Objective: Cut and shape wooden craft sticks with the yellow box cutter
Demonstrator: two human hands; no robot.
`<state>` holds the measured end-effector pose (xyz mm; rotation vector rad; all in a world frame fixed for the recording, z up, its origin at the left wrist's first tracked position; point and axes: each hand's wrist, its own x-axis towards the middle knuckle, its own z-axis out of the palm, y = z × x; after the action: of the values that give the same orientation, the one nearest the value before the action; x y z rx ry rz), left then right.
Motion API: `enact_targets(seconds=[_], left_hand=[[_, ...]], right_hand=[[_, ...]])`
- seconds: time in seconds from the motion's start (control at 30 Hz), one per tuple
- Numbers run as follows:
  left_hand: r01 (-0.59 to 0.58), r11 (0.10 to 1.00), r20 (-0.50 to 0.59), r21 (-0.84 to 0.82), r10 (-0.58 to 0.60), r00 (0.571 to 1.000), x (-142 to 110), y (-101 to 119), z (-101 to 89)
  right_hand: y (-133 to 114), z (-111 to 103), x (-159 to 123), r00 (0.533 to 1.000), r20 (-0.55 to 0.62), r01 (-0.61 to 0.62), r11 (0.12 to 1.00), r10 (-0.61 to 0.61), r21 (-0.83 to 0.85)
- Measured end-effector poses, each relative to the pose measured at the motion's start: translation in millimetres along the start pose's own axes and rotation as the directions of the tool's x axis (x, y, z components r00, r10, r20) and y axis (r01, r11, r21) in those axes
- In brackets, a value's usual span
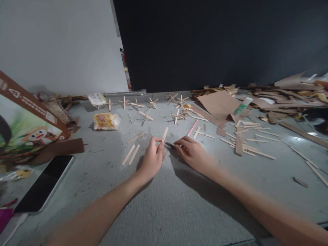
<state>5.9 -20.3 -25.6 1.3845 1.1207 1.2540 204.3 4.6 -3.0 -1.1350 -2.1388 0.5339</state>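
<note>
The left hand is closed in a pinch, thumb against fingers, on a flat wooden stick. The stick tilts up from the fingertips, above the middle of the worktop, its rounded free end pointing to the far side. The right hand is just to the right, partly curled and low over the worktop, its fingertips towards the left hand; a dark patch lies by those fingertips, and I cannot tell whether they hold anything. The two hands are apart.

Left of the left hand, a pair of sticks lies side by side, slanting, with another thin piece just beyond them. A pink striped rod lies just beyond the right hand, and two touching sticks are right of it. Several small crossed-stick pieces stand or lie across the far middle.

To the right is a loose scatter of sticks, some lying beneath a brown strip. Farther off, a green-and-white glue tube rests against brown paper.

On the left are a yellow packet, a printed box and, nearer, a dark-screened phone with a white cable at its near end.
</note>
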Motion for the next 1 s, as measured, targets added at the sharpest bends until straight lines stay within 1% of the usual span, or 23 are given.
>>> enact_targets(seconds=[0.07, 0.13, 0.2, 0.3, 0.43, 0.73, 0.83, 0.93, 1.0], left_hand=[[-0.010, 0.997, 0.030, 0.081, 0.007, 1.000, -2.5, 0.2, -0.1], [-0.015, 0.989, 0.075, 0.148, 0.004, 0.997, -4.5, 2.1, -0.2], [-0.020, 0.979, 0.120, 0.202, -0.004, 0.993, -6.0, 4.6, 0.0], [-0.031, 0.972, 0.164, 0.232, -0.008, 0.986, -7.3, 6.9, 0.6], [-0.037, 0.976, 0.204, 0.215, -0.008, 0.979, -8.3, 7.3, 0.5], [-0.081, 0.965, 0.214, 0.249, 0.027, 0.976, -8.5, 10.1, -0.2], [-0.087, 0.957, 0.221, 0.279, 0.024, 0.975, -8.8, 10.3, -0.2], [-0.067, 0.947, 0.212, 0.315, -0.001, 0.977, -9.7, 9.7, 0.3], [-0.059, 0.945, 0.205, 0.321, -0.008, 0.979, -10.3, 9.5, 0.9]], right_hand=[[1.0, 2.1, -0.1, 0.989, -0.104, 0.107, 0.994, -0.106, 0.006], [-1.1, 2.7, -0.4, 0.962, -0.182, 0.206, 0.978, -0.204, -0.006], [-4.2, 2.3, -0.8, 0.938, -0.200, 0.281, 0.959, -0.282, -0.031], [-6.7, 2.4, -1.4, 0.923, -0.177, 0.338, 0.940, -0.341, -0.049], [-5.5, 4.6, -1.9, 0.920, -0.183, 0.346, 0.938, -0.347, -0.040], [-8.9, 4.6, -1.1, 0.930, -0.187, 0.327, 0.945, -0.318, 0.021], [-10.6, 4.7, -0.2, 0.940, -0.168, 0.308, 0.950, -0.296, 0.050], [-12.1, 5.6, -0.4, 0.953, -0.130, 0.281, 0.959, -0.274, 0.035], [-13.0, 6.7, -1.5, 0.954, -0.128, 0.274, 0.962, -0.272, 0.002]])
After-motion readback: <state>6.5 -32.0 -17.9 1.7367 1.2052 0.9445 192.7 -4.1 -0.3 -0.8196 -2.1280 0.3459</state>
